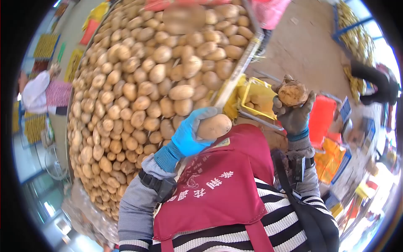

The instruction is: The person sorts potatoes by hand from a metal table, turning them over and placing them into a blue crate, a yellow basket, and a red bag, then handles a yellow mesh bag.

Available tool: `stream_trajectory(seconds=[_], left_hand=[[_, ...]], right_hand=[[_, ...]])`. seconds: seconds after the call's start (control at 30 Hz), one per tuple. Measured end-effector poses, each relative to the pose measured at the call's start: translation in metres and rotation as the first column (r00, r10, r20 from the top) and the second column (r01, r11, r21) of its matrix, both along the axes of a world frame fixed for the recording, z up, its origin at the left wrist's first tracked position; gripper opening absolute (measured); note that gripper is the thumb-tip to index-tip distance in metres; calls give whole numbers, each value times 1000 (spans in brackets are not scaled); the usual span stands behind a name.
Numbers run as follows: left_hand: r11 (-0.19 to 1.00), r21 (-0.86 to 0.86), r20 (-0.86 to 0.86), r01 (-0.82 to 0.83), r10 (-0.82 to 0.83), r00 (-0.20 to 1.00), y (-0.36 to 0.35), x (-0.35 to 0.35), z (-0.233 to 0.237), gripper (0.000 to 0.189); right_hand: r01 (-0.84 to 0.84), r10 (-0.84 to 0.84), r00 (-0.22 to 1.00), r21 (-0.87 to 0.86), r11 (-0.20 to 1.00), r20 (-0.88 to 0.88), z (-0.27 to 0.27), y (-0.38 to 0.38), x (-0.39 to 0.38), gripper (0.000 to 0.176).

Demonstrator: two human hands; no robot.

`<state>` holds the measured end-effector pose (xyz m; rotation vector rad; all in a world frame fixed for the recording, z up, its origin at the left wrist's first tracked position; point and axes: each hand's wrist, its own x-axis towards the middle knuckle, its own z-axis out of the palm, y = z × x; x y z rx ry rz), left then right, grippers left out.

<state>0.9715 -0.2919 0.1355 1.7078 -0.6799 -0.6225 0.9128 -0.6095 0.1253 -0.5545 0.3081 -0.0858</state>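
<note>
Seemingly mid-check, a smooth potato [215,127] is clasped by the left hand [189,133], a rough potato [293,93] by the right hand [294,115]; careful release seems needed next

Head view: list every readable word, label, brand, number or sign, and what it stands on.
"紫荆花": large white characters on the dark red apron; those beyond are unclear.
Smaller white characters beside the apron's printed logo: too small to read.
Pale patch higher on the apron: too blurred to read.
</note>
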Motion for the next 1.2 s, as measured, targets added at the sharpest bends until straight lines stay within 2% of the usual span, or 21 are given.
stream_trajectory(seconds=[0.07, 0.1, 0.2, 0.3, 0.33, 0.4, 0.43, 0.47, 0.53, 0.57, 0.6, 0.7, 0.77, 0.83, 0.9, 0.97, 1.0, 1.03, 1.07, 1.13, 1.2], left_hand=[[987, -158, -174, 40, -68, 982, -31, -1, -7, 77], [972, -230, -255, 45, -105, 961, -45, -1, -10, 76], [982, -176, -425, 64, -135, 895, -72, 2, -5, 79], [989, -136, -636, 54, -129, 761, -91, 5, -2, 80], [990, -133, -707, 52, -131, 695, -97, 6, 0, 80], [995, -40, -756, 90, -89, 648, -115, 4, 12, 83], [993, 1, -777, 120, -74, 625, -124, 3, 17, 85], [981, -38, -752, 190, -153, 641, -135, 0, 16, 82], [940, -103, -694, 324, -301, 654, -158, -9, 17, 81], [914, -129, -663, 385, -368, 652, -169, -17, 16, 82], [828, -95, -495, 552, -521, 696, -179, -23, 14, 87], [582, 224, -179, 782, -764, 620, -209, -37, 39, 90], [551, 24, -58, 834, -832, 552, -216, -53, 30, 86], [607, -110, -312, 787, -773, 553, -216, -73, 27, 81], [686, -154, -534, 711, -663, 524, -206, -83, 19, 75], [737, -86, -674, 670, -539, 506, -192, -80, 13, 66], [744, -10, -707, 668, -478, 522, -182, -74, 10, 59], [759, 24, -705, 651, -448, 549, -171, -67, 0, 56], [776, 59, -703, 629, -415, 578, -161, -60, -10, 52], [831, 120, -694, 544, -322, 645, -145, -48, -11, 46], [882, 97, -690, 461, -274, 670, -135, -38, -12, 41]], right_hand=[[104, -108, 987, -41, 994, -122, -5, -21, -31, 85], [103, -107, 988, -39, 994, -113, -10, -30, -46, 85], [134, -133, 983, 3, 991, -125, -17, -43, -79, 84], [92, -102, 989, -94, 991, -103, -34, -46, -101, 85], [-67, 71, 997, -181, 981, 11, -29, -51, -103, 77], [-184, 205, 978, -286, 940, 45, -38, -45, -115, 81], [-217, 220, 975, -201, 955, -10, -30, -35, -116, 76], [-240, 234, 970, -114, 964, -61, -22, -26, -116, 72], [-336, 334, 942, -170, 926, -44, -29, -20, -130, 61], [-250, 251, 968, -134, 959, -10, -30, -11, -137, 64], [-168, 172, 985, -98, 981, 26, -30, 1, -143, 66], [-12, 3, 997, 117, 993, 71, -32, 12, -185, 69], [117, -145, 985, 257, 959, 93, -43, 15, -221, 68], [248, -312, 941, 365, 897, 129, -61, 17, -257, 69], [391, -518, 829, 444, 806, 211, -65, 14, -288, 71], [814, -821, 566, 216, 540, -81, -32, -3, -308, 72], [842, -854, 520, 174, 511, -7, -60, -34, -340, 67], [833, -844, 532, 138, 535, 59, -22, -56, -348, 58], [868, -882, 470, 164, 470, 38, -34, -90, -375, 64], [908, -917, 398, 130, 399, 36, -30, -136, -412, 62], [913, -912, 409, -23, 408, 30, -60, -154, -437, 60]])
